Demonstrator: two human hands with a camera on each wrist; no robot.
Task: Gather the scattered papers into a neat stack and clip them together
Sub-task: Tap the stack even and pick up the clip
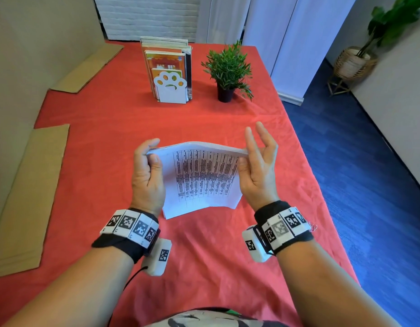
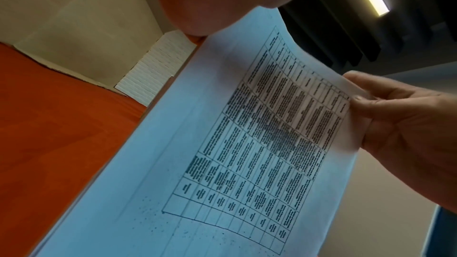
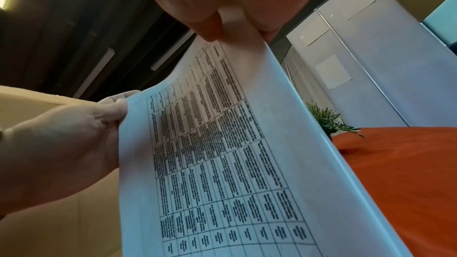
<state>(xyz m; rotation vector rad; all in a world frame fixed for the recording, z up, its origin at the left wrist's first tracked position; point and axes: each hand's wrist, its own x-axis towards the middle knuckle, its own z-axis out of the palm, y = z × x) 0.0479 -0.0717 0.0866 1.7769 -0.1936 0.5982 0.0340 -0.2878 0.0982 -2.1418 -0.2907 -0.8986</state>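
- The papers (image 1: 199, 178) stood on edge on the red bench (image 1: 204, 256), between both hands, the printed table facing the person and the top edge bowed.
- The left hand (image 1: 146, 178) pinched the papers' upper left corner, thumb in front and fingers curled behind.
- The right hand (image 1: 258, 171) pressed its thumb on the upper right corner; its fingers (image 1: 263, 135) rose straight and spread behind the sheets.
- Further back stood a book rack (image 1: 169, 74) and a potted plant (image 1: 228, 69), well apart from the papers.
- Cardboard (image 1: 27, 197) lay along the bench's left edge.
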